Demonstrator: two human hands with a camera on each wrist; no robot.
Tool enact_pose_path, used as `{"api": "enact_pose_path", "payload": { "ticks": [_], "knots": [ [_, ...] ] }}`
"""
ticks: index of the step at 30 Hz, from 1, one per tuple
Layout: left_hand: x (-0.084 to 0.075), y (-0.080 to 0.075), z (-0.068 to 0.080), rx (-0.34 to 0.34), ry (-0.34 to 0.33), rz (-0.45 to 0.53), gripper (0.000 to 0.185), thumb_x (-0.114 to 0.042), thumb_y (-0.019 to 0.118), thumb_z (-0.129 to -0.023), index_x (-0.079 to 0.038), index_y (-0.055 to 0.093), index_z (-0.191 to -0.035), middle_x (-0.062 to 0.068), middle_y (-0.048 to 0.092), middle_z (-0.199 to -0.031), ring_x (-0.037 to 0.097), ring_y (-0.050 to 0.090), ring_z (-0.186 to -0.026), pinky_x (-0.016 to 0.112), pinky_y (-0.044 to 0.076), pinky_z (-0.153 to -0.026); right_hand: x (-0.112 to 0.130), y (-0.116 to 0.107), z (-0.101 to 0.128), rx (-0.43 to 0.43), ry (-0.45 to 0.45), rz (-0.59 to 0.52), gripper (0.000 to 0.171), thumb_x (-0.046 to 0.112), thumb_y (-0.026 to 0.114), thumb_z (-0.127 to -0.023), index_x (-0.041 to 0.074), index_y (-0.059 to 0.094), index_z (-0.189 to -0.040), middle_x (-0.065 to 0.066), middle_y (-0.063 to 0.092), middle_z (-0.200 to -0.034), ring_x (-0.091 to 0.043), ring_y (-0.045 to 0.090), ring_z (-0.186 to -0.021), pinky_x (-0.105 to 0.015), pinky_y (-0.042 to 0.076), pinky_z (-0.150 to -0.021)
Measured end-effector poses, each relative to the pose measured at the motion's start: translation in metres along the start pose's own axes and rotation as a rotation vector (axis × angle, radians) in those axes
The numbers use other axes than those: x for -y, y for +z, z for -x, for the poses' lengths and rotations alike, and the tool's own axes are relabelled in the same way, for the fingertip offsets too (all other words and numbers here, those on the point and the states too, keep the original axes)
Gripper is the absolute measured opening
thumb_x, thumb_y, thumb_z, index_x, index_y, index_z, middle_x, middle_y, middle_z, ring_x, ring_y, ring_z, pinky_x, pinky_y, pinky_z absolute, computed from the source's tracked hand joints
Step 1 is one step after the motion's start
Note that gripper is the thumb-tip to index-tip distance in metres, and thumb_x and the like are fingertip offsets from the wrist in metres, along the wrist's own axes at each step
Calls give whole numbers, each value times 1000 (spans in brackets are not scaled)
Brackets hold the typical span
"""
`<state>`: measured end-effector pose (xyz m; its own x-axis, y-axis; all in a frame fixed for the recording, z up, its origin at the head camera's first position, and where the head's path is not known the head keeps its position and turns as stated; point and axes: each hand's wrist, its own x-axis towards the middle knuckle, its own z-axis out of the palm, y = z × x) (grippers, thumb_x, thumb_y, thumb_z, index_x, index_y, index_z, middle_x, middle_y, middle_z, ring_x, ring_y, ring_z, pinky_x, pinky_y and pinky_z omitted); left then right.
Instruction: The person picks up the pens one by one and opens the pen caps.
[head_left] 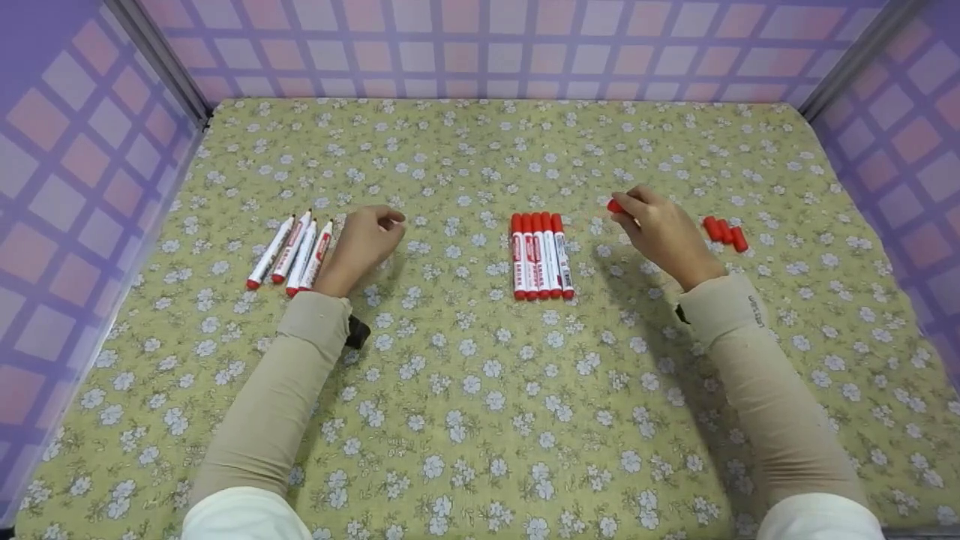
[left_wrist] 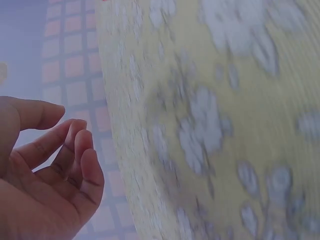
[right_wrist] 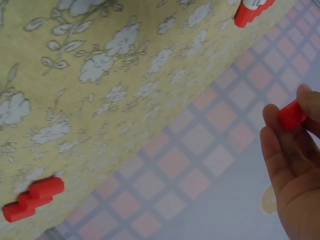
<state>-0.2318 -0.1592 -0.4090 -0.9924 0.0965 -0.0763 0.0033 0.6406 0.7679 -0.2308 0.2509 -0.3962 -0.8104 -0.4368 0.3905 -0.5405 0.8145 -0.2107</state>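
Observation:
My right hand (head_left: 664,232) pinches a red marker cap (head_left: 615,205) between thumb and fingers, above the cloth. The same cap (right_wrist: 292,115) shows at the fingertips in the right wrist view. My left hand (head_left: 369,244) holds nothing; its fingers are loosely curled in the left wrist view. Just left of it lie several uncapped white markers (head_left: 271,253), tips pointing away. Between the hands, a tight row of capped red-and-white markers (head_left: 538,256) lies side by side. Three loose red caps (head_left: 725,233) lie to the right of my right hand.
A yellow floral cloth (head_left: 465,420) covers the table. A checked purple-and-pink wall (head_left: 480,52) stands along the back, with similar panels at the left and right sides. Metal posts (head_left: 161,60) mark the back corners.

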Motion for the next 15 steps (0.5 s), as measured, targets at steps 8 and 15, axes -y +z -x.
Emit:
{"api": "enact_pose_path", "payload": {
  "ticks": [8,15],
  "knots": [
    [-18,23,-1,92,37,34,33,-18,49,-98,-2,61,-124,15,59,-110,22,54,-88,31,43,-69,-21,-2,6,-26,167,-69,33,7,62,-92,-2,62,-124,-23,64,-107,-35,65,-88,-46,55,-75],
    [-32,42,0,178,19,112,35,-20,51,-98,-4,58,-128,12,57,-113,24,55,-95,34,46,-74,-39,-7,9,-84,281,-156,32,7,64,-91,-7,64,-120,-26,66,-108,-36,65,-95,-49,53,-80]
  ]
}}
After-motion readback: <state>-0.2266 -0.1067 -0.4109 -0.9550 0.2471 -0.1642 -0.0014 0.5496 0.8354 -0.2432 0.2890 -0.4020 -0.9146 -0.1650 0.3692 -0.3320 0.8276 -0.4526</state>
